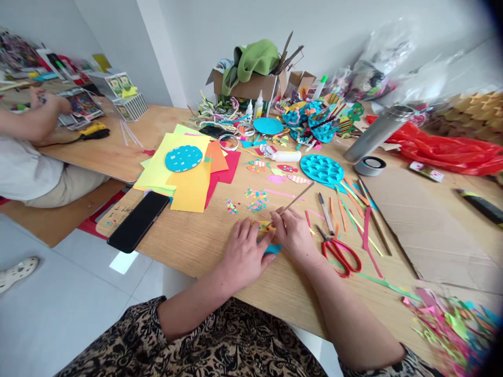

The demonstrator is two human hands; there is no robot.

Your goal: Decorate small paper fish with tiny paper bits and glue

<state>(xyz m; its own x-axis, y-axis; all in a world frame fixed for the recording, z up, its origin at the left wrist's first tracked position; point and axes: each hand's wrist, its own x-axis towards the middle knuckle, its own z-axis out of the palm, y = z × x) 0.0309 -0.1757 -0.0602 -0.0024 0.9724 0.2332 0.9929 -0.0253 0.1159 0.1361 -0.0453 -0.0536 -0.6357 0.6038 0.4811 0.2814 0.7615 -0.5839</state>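
Note:
My left hand (pixel 244 252) lies with fingers stretched out, pressing down a small yellow paper piece with coloured dots (pixel 262 225). A bit of blue paper (pixel 272 249) shows beneath its thumb. In my right hand (pixel 293 230) a thin wooden stick (pixel 295 198) is pinched, its lower end down at the yellow piece. Small confetti-like paper bits (pixel 256 199) lie just beyond the hands. Farther back are several paper fish (pixel 276 178). To the right rest red-handled scissors (pixel 341 254) and a pen (pixel 326 213).
A black phone (pixel 139 221) and coloured paper sheets (pixel 190 191) lie left. Behind stand a white glue bottle (pixel 286 156), a blue scalloped disc (pixel 321 169) and a metal flask (pixel 377 133). Cardboard (pixel 432 230) and paper scraps (pixel 451 324) occupy the right. Another person's arm (pixel 33 119) is at far left.

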